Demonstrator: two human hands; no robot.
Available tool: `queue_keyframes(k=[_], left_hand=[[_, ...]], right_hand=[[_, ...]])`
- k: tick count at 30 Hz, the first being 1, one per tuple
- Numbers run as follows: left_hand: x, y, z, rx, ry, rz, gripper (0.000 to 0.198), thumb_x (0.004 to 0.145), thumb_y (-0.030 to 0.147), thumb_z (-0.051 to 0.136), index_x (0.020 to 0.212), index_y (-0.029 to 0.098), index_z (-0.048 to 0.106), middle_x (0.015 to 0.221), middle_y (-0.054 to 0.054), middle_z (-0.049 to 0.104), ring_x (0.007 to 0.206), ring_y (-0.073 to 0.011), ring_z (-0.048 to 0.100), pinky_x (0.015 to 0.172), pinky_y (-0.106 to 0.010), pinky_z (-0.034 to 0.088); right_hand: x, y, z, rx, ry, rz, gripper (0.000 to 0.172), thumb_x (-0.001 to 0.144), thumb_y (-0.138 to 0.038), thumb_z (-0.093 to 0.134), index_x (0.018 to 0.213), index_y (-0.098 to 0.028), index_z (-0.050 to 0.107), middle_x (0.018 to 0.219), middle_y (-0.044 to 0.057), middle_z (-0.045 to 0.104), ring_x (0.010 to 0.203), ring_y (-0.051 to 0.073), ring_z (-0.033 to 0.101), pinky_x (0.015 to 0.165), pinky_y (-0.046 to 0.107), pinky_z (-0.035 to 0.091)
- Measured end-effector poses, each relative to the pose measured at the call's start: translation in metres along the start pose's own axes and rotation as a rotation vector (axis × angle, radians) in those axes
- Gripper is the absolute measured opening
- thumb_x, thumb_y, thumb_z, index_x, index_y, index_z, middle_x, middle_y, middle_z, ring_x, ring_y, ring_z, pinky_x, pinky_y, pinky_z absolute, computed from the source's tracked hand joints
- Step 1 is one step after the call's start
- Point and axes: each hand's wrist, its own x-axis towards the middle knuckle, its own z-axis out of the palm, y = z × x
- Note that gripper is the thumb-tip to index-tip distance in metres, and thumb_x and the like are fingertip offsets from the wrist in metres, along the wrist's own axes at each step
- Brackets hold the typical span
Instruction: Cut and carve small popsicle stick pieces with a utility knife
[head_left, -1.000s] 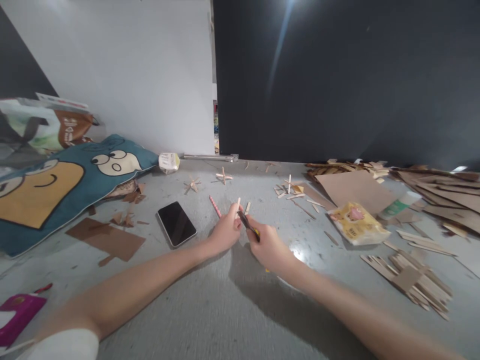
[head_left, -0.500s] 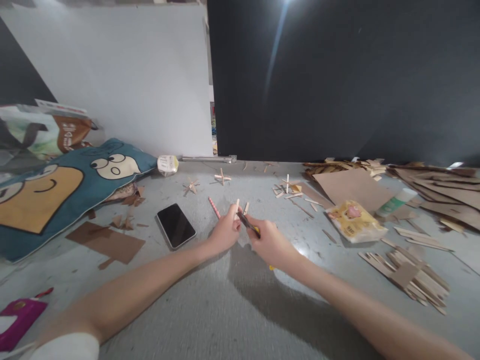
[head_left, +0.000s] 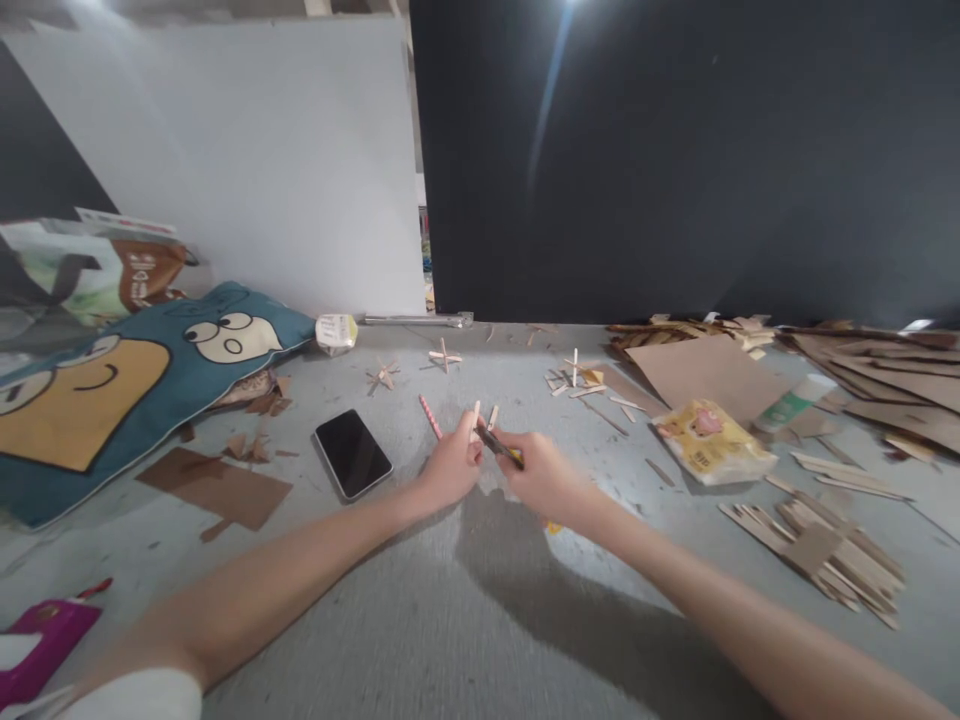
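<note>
Near the middle of the table my left hand (head_left: 454,468) is closed on a pale wooden craft stick (head_left: 475,412), whose end points up past the fingers. My right hand (head_left: 546,480) grips a dark utility knife (head_left: 499,448) with a yellow part. Its front end meets the stick beside my left fingertips; the exact contact is too small to make out. Just beyond the knife shows another short stick (head_left: 493,416). A pink striped rod (head_left: 430,417) lies next to my left hand. Something yellow (head_left: 553,527) is partly hidden under my right wrist.
Left are a phone (head_left: 352,454), cardboard (head_left: 217,487), a blue cushion (head_left: 150,385) and a purple object (head_left: 46,640). Small stick stars (head_left: 384,376) stand farther back. Right are a tissue pack (head_left: 712,440), a glue stick (head_left: 795,404), bundled craft sticks (head_left: 825,560) and cardboard sheets (head_left: 705,375).
Both hands keep their hold on the stick and the knife, with barely any movement. The view has shifted very slightly.
</note>
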Motion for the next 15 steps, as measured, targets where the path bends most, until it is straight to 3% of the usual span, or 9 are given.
queue_keyframes(k=[4, 8, 11, 15], left_hand=[[0.0, 0.001, -0.002, -0.038, 0.031, 0.036, 0.044, 0.087, 0.008, 0.045, 0.13, 0.017, 0.052, 0.074, 0.004, 0.054, 0.065, -0.015, 0.051, 0.064, -0.026, 0.036], [-0.001, 0.0, -0.002, -0.056, 0.042, 0.053, 0.044, 0.086, 0.008, 0.045, 0.129, 0.018, 0.051, 0.075, 0.004, 0.055, 0.064, -0.0144, 0.051, 0.063, -0.025, 0.036], [0.0, -0.001, -0.002, -0.047, 0.028, 0.042, 0.042, 0.087, 0.007, 0.044, 0.128, 0.017, 0.051, 0.073, 0.004, 0.052, 0.063, -0.0149, 0.05, 0.062, -0.026, 0.035], [0.0, -0.005, 0.0, -0.015, 0.005, 0.045, 0.044, 0.089, 0.008, 0.044, 0.131, 0.017, 0.051, 0.069, 0.005, 0.05, 0.062, -0.0158, 0.05, 0.062, -0.027, 0.033]], right_hand=[[-0.005, 0.007, 0.028, -0.105, 0.1, -0.023, 0.052, 0.091, -0.012, 0.046, 0.14, -0.012, 0.064, 0.082, 0.012, 0.075, 0.061, 0.016, 0.058, 0.059, 0.023, 0.035], [-0.004, 0.011, 0.033, -0.093, 0.11, -0.04, 0.053, 0.093, -0.014, 0.044, 0.143, -0.014, 0.063, 0.09, 0.015, 0.077, 0.07, 0.019, 0.066, 0.062, 0.024, 0.038], [-0.004, 0.01, 0.028, -0.035, 0.101, -0.04, 0.048, 0.092, -0.013, 0.045, 0.134, -0.015, 0.068, 0.084, 0.01, 0.075, 0.063, 0.016, 0.062, 0.06, 0.023, 0.037], [-0.002, 0.006, 0.012, 0.002, 0.04, 0.017, 0.041, 0.091, -0.013, 0.045, 0.123, -0.015, 0.071, 0.065, 0.0, 0.061, 0.048, 0.011, 0.044, 0.052, 0.023, 0.031]])
